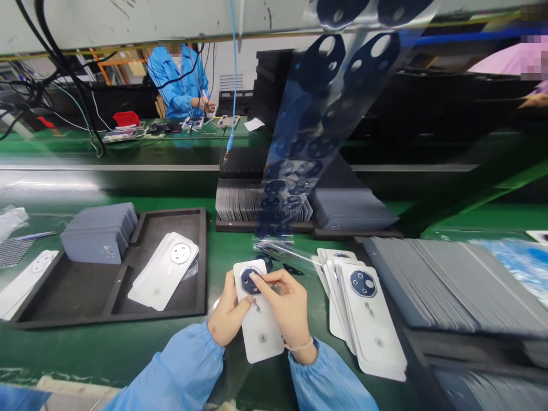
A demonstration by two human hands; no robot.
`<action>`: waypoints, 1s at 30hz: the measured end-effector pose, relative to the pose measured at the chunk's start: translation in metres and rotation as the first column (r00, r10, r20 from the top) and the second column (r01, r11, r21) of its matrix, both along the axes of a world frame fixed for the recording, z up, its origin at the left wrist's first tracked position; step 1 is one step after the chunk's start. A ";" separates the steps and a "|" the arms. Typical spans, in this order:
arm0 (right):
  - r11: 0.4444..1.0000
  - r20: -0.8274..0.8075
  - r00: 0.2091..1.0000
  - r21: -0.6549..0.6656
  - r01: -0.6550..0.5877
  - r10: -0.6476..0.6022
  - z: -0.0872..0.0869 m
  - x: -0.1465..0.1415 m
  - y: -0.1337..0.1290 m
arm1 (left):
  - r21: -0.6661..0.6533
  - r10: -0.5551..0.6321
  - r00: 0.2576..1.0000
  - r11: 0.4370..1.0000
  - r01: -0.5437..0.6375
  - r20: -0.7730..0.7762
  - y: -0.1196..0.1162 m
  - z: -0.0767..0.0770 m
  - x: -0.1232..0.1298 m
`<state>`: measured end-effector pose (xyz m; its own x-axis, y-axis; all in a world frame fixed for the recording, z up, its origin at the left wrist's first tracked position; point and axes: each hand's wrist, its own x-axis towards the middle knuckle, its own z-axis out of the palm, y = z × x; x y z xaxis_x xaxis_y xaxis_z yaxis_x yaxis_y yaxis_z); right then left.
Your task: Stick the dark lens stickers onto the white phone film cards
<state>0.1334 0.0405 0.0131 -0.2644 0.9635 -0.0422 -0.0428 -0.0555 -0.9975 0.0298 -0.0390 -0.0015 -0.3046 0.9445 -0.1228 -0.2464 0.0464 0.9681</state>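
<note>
My left hand (pixel 226 313) is closed on the left edge of a white phone back cover (pixel 262 342), its thumb lying across the front. Over the upper part of this cover sits a dark octagonal camera sticker (pixel 247 282) with round holes. The fingers of my right hand (pixel 290 302) are bent together at the sticker's right side, touching it; their tips partly hide it. To the right lies a fanned stack of white back covers (pixel 374 337), the top one with a dark camera area. On the left, white covers (pixel 160 277) with pale camera areas rest in a black tray (pixel 154 314).
A clear strip of dark stickers (pixel 295 148) hangs down behind my hands to the bench. Grey sheets stand in rows at the back (pixel 240 200) and right (pixel 449 279). A blue cable (pixel 233 74) dangles above. A co-worker in blue (pixel 173 83) sits across.
</note>
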 end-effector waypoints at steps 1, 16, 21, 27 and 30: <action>1.000 0.002 1.000 0.000 -0.003 0.003 0.000 0.000 0.000 | 0.002 0.000 1.000 1.000 0.000 0.002 0.000 0.000 0.000; 0.998 0.051 0.998 0.061 0.025 -0.028 -0.002 -0.001 -0.004 | 0.000 0.030 1.000 1.000 -0.030 -0.010 0.000 0.002 -0.001; 0.990 0.096 0.995 0.137 0.026 -0.039 -0.006 0.000 -0.008 | 0.000 0.011 0.999 1.000 -0.011 -0.035 -0.002 -0.001 -0.003; 0.890 0.208 0.962 0.452 0.068 -0.179 -0.012 0.000 -0.015 | -0.002 0.104 0.991 0.995 -0.105 -0.081 -0.001 0.005 0.000; 0.894 0.231 0.948 0.437 0.098 -0.217 -0.015 -0.003 -0.016 | 0.026 0.095 0.991 0.995 -0.093 -0.095 -0.001 0.006 0.001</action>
